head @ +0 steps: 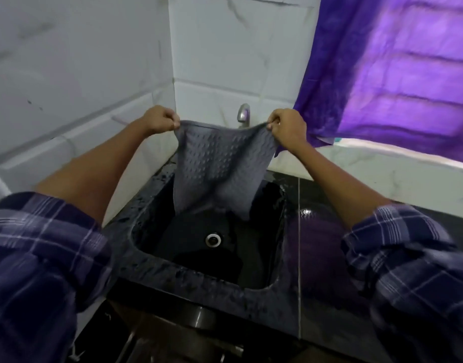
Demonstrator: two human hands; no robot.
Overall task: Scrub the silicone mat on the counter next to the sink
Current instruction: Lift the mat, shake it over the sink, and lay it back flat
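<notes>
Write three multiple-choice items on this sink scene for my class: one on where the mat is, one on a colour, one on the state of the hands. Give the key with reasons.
1. Where is the grey silicone mat?
A. Flat on the counter
B. Hanging over the sink
C. Draped over the tap

2. What colour is the curtain?
A. Purple
B. Green
C. Yellow

3. How do the hands hold the mat?
A. One hand only
B. Both lie flat on it
C. Each pinches an upper corner

Key:
1 B: the mat hangs down above the black sink, its lower edge over the basin.
2 A: the cloth at the window is plainly purple.
3 C: the left hand and the right hand each grip one top corner, with the mat sagging between them in front of the tap.
</notes>
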